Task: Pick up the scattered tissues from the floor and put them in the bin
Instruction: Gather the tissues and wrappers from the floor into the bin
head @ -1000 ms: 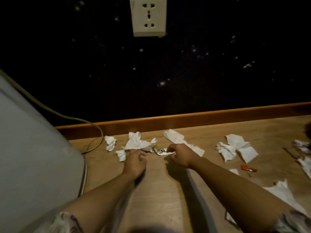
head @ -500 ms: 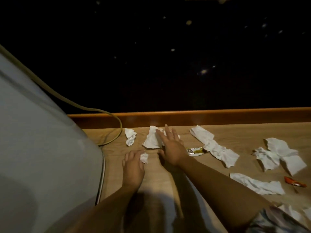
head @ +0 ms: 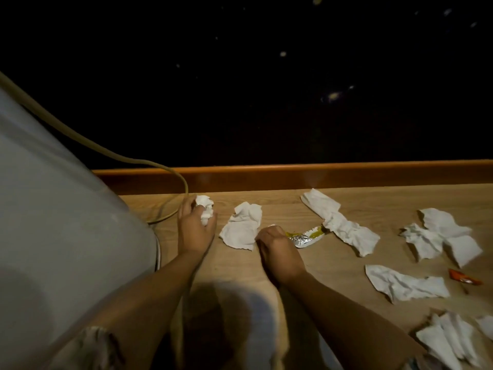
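Several white tissues lie scattered on the wooden floor [head: 333, 279]. My left hand [head: 196, 231] is closed around small crumpled tissues [head: 205, 209] near the skirting board. Just right of it a flat crumpled tissue [head: 241, 226] lies on the floor, and my right hand [head: 278, 252] rests at its right edge with the fingers curled; whether it pinches the tissue I cannot tell. More tissues lie to the right: a long one [head: 338, 221], a spread one [head: 440, 236], a folded one [head: 405, 284], and one at the lower right corner [head: 450, 340]. No bin is in view.
A large white rounded appliance [head: 61, 236] fills the left side, with a beige cable [head: 112, 153] curving down to the floor behind my left hand. A silver and yellow foil wrapper [head: 306, 236] lies beside my right hand. An orange wrapper [head: 464, 277] lies far right. A wooden skirting board [head: 293, 174] backs the floor.
My left hand has reached forward and closed on the small tissues by the cable. My right hand has drawn back from the flat tissue and curled its fingers at that tissue's right edge.
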